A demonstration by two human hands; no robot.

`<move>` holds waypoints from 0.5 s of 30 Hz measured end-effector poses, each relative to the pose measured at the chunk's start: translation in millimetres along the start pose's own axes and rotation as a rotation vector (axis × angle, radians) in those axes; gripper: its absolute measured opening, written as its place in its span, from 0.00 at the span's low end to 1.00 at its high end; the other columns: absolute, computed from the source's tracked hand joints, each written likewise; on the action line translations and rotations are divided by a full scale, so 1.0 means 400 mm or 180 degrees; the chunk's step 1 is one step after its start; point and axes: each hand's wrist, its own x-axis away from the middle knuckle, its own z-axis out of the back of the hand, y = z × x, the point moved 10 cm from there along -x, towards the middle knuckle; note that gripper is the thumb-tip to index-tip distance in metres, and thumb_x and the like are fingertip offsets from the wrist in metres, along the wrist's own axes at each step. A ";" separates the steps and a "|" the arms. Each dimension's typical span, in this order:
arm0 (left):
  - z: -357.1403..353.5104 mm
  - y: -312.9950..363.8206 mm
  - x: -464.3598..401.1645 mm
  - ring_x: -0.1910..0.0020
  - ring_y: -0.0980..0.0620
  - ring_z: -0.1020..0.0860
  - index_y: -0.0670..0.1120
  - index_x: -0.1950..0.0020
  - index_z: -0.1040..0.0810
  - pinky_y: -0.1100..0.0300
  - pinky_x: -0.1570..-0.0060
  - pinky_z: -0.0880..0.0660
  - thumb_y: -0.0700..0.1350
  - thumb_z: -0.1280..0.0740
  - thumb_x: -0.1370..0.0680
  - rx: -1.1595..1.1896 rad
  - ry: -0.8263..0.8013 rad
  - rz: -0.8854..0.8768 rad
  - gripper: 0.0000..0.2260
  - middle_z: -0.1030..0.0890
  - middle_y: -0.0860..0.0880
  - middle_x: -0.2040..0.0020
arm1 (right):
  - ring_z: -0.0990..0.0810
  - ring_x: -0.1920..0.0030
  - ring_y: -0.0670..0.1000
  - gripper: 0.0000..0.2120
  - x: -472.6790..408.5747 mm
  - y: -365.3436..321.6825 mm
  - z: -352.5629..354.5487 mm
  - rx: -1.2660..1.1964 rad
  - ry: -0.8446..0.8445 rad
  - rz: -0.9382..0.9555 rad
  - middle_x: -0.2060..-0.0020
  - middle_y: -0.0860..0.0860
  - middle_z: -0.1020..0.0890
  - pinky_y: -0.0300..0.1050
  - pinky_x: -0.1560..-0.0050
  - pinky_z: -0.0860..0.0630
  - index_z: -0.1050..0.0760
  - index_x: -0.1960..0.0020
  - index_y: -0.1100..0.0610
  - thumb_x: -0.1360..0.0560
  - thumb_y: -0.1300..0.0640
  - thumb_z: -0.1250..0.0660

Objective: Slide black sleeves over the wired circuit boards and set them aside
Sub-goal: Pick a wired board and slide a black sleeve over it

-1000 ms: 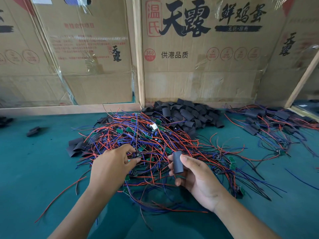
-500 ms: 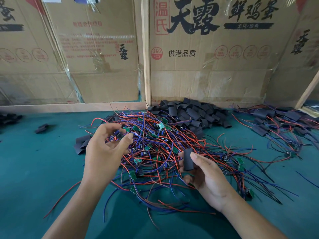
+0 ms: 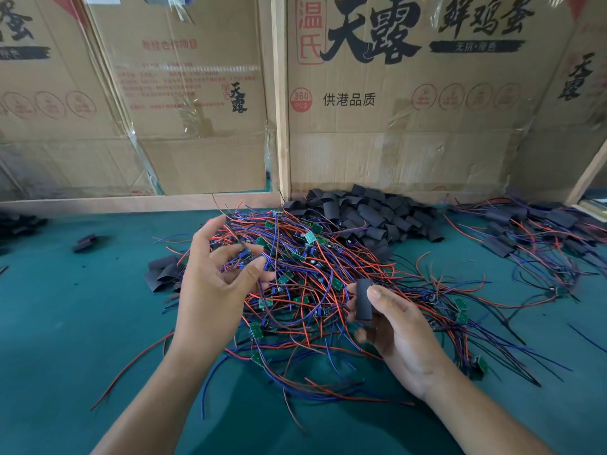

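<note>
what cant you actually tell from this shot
Head view:
- Left hand: motion blur and tangled wires hide whether its fingertips pinch a board.
- Black sleeve in right hand: its open ends face away.
- Sleeved pile: cut by the right edge.

Two hands: left (image 3: 210,290), right (image 3: 399,333). One sleeve (image 3: 364,299) held. One tangle of boards (image 3: 305,284) in the middle, one sleeve pile (image 3: 368,211) far, one sleeved heap (image 3: 538,238) right; pieces too many to count.
</note>
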 end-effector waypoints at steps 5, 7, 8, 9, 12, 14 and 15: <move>-0.024 -0.005 0.009 0.65 0.43 0.16 0.56 0.36 0.29 0.57 0.65 0.19 0.49 0.25 0.28 0.0062 -0.0036 0.0143 0.23 0.17 0.45 0.54 | 0.20 0.57 0.52 0.16 0.008 -0.004 -0.019 0.0137 -0.0148 -0.0002 0.54 0.57 0.18 0.43 0.66 0.27 0.17 0.44 0.59 0.27 0.49 0.27; -0.018 -0.002 0.010 0.69 0.46 0.18 0.53 0.43 0.29 0.59 0.70 0.22 0.50 0.24 0.31 -0.0094 0.0053 0.0120 0.21 0.20 0.46 0.59 | 0.20 0.56 0.52 0.18 0.009 -0.004 -0.027 0.0150 -0.0190 0.0003 0.53 0.57 0.17 0.43 0.64 0.26 0.17 0.45 0.57 0.29 0.46 0.25; -0.014 -0.004 0.009 0.71 0.47 0.19 0.51 0.47 0.31 0.60 0.72 0.23 0.50 0.24 0.31 -0.0131 0.0101 0.0092 0.19 0.21 0.50 0.63 | 0.20 0.55 0.52 0.20 0.008 -0.008 -0.028 0.0144 -0.0191 0.0051 0.53 0.57 0.17 0.43 0.62 0.24 0.17 0.45 0.57 0.30 0.45 0.24; -0.008 -0.006 0.009 0.72 0.47 0.20 0.49 0.51 0.34 0.60 0.72 0.24 0.49 0.24 0.31 -0.0167 0.0154 0.0068 0.19 0.22 0.52 0.65 | 0.19 0.53 0.52 0.21 0.008 -0.014 -0.029 0.0138 -0.0174 0.0124 0.52 0.58 0.17 0.43 0.60 0.23 0.17 0.45 0.57 0.31 0.44 0.24; 0.004 -0.009 0.008 0.73 0.48 0.20 0.49 0.57 0.40 0.61 0.71 0.25 0.45 0.23 0.29 -0.0272 0.0219 0.0008 0.23 0.23 0.51 0.68 | 0.19 0.47 0.56 0.16 0.012 -0.037 -0.017 0.0153 -0.0033 0.0378 0.48 0.59 0.16 0.49 0.49 0.20 0.17 0.46 0.58 0.28 0.49 0.27; 0.003 -0.013 0.009 0.72 0.48 0.20 0.48 0.57 0.40 0.62 0.72 0.26 0.47 0.22 0.31 -0.0206 0.0204 0.0054 0.24 0.22 0.51 0.68 | 0.19 0.45 0.55 0.15 0.019 -0.056 -0.014 0.0450 0.0021 0.0544 0.47 0.58 0.15 0.52 0.42 0.22 0.17 0.46 0.57 0.28 0.49 0.27; 0.002 -0.014 0.011 0.73 0.49 0.20 0.49 0.57 0.39 0.62 0.73 0.27 0.49 0.21 0.32 -0.0169 0.0221 0.0106 0.25 0.21 0.51 0.68 | 0.18 0.45 0.54 0.16 0.026 -0.065 -0.021 0.0671 0.0003 0.0636 0.46 0.57 0.15 0.50 0.40 0.23 0.17 0.45 0.56 0.28 0.48 0.27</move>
